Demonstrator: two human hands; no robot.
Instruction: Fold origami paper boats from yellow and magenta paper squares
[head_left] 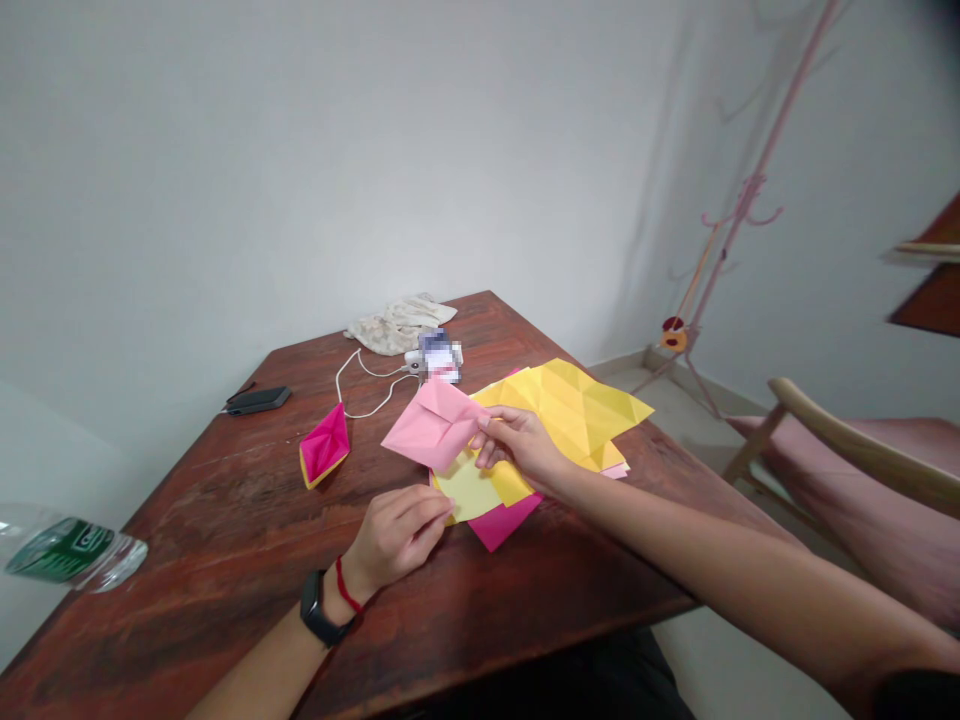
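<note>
My right hand pinches the right corner of a folded pink paper, held above the other sheets. My left hand rests low over the table, thumb and fingers pressed together at the near-left edge of a pale yellow paper. Beneath and behind my right hand lie creased yellow sheets. A magenta sheet sticks out from under the pile toward me. Off to the left stands a folded paper boat, magenta inside with a yellow outer edge.
The wooden table carries a water bottle at left, a dark power bank, a white cable and a crumpled cloth at the back. A chair and a pink coat stand are on the right.
</note>
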